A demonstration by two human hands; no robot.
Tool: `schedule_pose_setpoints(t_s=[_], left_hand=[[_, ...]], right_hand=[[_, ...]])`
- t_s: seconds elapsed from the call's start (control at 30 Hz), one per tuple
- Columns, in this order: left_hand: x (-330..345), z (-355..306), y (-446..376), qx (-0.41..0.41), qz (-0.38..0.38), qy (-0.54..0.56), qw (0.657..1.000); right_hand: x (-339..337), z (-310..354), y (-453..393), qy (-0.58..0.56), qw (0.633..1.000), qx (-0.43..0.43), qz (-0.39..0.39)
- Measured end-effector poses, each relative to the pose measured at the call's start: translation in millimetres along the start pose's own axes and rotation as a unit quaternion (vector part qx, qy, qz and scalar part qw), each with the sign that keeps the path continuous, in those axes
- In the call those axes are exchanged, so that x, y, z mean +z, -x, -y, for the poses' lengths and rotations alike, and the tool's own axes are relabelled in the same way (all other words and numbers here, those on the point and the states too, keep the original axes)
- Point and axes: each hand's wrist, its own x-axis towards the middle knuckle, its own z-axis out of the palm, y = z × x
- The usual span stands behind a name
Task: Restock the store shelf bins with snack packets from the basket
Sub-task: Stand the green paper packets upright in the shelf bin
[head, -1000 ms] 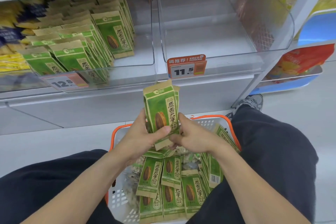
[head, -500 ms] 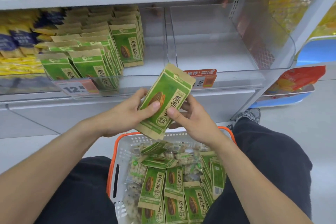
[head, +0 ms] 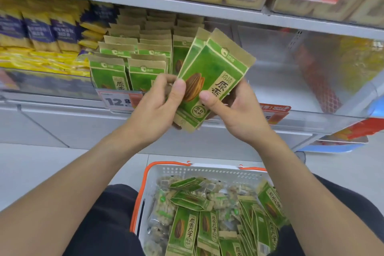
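Both hands, the left hand (head: 158, 102) and the right hand (head: 234, 110), hold a few green snack packets (head: 209, 81) tight between them. The half-full bin (head: 133, 72) sits just behind this grip, and the basket (head: 166, 169) is below. I think the packets go into that bin next, standing up.

- Left hand (head: 160, 106) and right hand (head: 234, 110) together grip a small fanned stack of green-and-kraft-paper sunflower seed packets (head: 209, 81), tilted right, thumbs pressed on the front face.
- Behind it, a clear plastic shelf bin (head: 62, 87) holds upright rows of matching packets (head: 108, 75).
- Below, a white plastic basket with orange rim (head: 164, 167) holds more packets.
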Motion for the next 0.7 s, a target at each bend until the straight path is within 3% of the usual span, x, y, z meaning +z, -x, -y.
schedule_pose_setpoints(t_s=[0.13,0.23,0.4,0.5,0.7], left_hand=[[-25.9,19.7,-12.3,0.012,-0.093,-0.073,0.993],[-34.2,34.8,-16.8,0.016,-0.117,-0.186,0.975],[-29.5,45.9,-18.1,0.014,-0.089,-0.283,0.955],[-29.3,47.3,-20.0,0.017,-0.09,-0.289,0.953],[-25.3,48.0,-23.0,0.006,-0.101,-0.287,0.952]], right_hand=[[14.0,12.5,-33.9,0.075,0.991,-0.069,-0.087],[19.7,16.2,-60.8,0.146,0.981,-0.08,-0.101],[10.3,1.6,-92.9,0.181,0.978,-0.027,-0.097],[-1.1,-6.5,-98.7,0.193,0.976,0.003,-0.104],[27.1,-30.9,-126.7,0.236,0.967,0.086,-0.044]])
